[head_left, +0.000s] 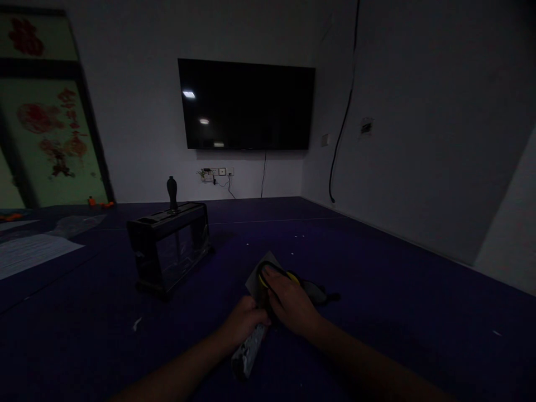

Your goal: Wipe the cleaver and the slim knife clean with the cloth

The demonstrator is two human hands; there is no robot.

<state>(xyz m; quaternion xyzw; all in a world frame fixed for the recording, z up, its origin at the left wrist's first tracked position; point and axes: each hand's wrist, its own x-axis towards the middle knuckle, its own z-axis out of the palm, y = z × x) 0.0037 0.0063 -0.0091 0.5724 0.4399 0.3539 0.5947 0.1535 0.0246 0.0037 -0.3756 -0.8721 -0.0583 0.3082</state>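
My left hand [245, 324] is closed around a flat-bladed tool. Its scuffed, whitish handle [250, 352] sticks out below my fist, toward me. Beyond my fist, a flat grey blade [253, 279] shows, with a corner pointing away. My right hand [288, 298] is closed over a black-and-yellow object [293, 276] lying against that blade. A dark grey piece [316, 291] with a black tip extends right from beneath my right hand. Dim light and my fingers hide the exact kind of both items. My hands are side by side, low over the dark purple surface [377, 312].
A black-framed box with clear sides [180, 254] and a dark upright knob [172, 192] stands left. Papers [37, 251] and clear plastic [77, 224] lie farther left. White scraps [137, 324] dot the surface. A cable [345, 111] hangs along the right wall; a television [247, 106] is behind.
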